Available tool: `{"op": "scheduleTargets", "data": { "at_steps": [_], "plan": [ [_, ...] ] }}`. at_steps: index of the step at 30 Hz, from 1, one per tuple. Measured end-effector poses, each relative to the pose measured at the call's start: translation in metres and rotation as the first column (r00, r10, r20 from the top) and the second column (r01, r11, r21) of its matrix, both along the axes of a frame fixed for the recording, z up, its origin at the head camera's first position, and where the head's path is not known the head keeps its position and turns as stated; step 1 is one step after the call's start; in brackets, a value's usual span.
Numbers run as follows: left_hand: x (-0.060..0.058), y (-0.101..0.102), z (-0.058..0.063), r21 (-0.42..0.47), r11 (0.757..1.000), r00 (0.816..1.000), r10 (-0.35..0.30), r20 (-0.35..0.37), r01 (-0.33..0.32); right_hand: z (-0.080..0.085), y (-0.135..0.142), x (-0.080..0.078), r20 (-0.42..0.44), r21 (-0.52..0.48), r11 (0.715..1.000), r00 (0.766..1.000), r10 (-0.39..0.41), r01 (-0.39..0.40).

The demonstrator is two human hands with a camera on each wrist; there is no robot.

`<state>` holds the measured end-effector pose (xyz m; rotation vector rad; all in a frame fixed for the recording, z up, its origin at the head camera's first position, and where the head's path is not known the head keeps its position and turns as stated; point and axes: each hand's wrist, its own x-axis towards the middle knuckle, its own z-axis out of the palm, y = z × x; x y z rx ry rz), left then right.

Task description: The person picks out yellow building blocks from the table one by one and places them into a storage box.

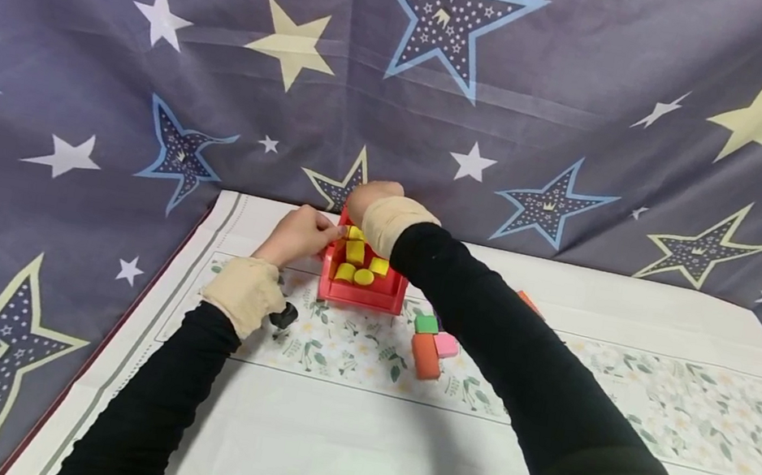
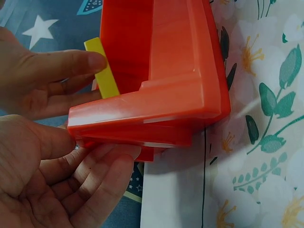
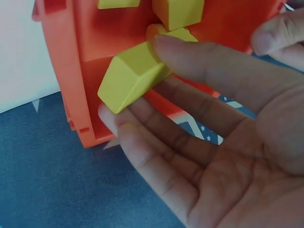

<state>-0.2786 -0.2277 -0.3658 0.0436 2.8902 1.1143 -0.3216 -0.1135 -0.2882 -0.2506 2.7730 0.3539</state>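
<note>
A red plastic bin (image 1: 372,299) stands near the table's back edge with several yellow blocks (image 1: 354,252) inside. My left hand (image 1: 300,235) grips the bin's left side wall. In the left wrist view its thumb (image 2: 54,141) lies at the red edge, with the fingers curled below. Reaching over the far end of the bin is my right hand (image 1: 374,195), largely hidden by its own wrist in the head view. It pinches a yellow block (image 3: 130,76) between thumb and fingers, as the right wrist view shows. Other yellow blocks (image 3: 178,12) lie beside it in the bin.
Right of the bin lie an orange block (image 1: 425,357), a green block (image 1: 425,324) and a pink block (image 1: 445,345). Another orange piece (image 1: 530,303) shows beyond my right sleeve. A black object (image 1: 284,315) is by my left wrist. A star-patterned curtain (image 1: 278,132) hangs behind the table.
</note>
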Motion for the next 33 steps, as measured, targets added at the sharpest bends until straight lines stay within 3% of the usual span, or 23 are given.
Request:
{"op": "scheduleTargets", "data": {
  "at_steps": [3,7,16,22,28,33],
  "plan": [
    [-0.001,0.000,-0.001,0.003,1.000,1.000,0.009,0.009,-0.009,-0.001,-0.001,0.001,-0.009,-0.004,1.000,1.000,-0.004,0.004],
    [-0.003,0.000,-0.004,0.011,1.000,1.000,0.012,0.012,-0.012,-0.002,0.006,0.005,-0.038,-0.032,0.997,0.997,0.063,-0.065],
    [-0.001,0.000,-0.002,0.005,1.000,1.000,0.017,0.008,-0.017,-0.022,0.007,-0.020,-0.025,-0.113,0.991,0.997,0.076,-0.078],
    [-0.001,0.000,-0.003,-0.009,1.000,1.000,0.016,-0.006,-0.016,-0.032,0.005,-0.027,-0.027,-0.106,0.989,0.994,0.105,-0.107],
    [-0.001,0.000,-0.005,-0.001,1.000,1.000,0.016,0.004,-0.016,-0.038,0.004,-0.031,-0.034,-0.157,0.988,0.999,-0.010,0.004],
    [-0.001,-0.001,-0.004,0.006,1.000,1.000,0.022,0.008,-0.022,-0.039,0.004,-0.034,-0.045,-0.156,0.988,0.999,0.002,-0.009]
  ]
}}
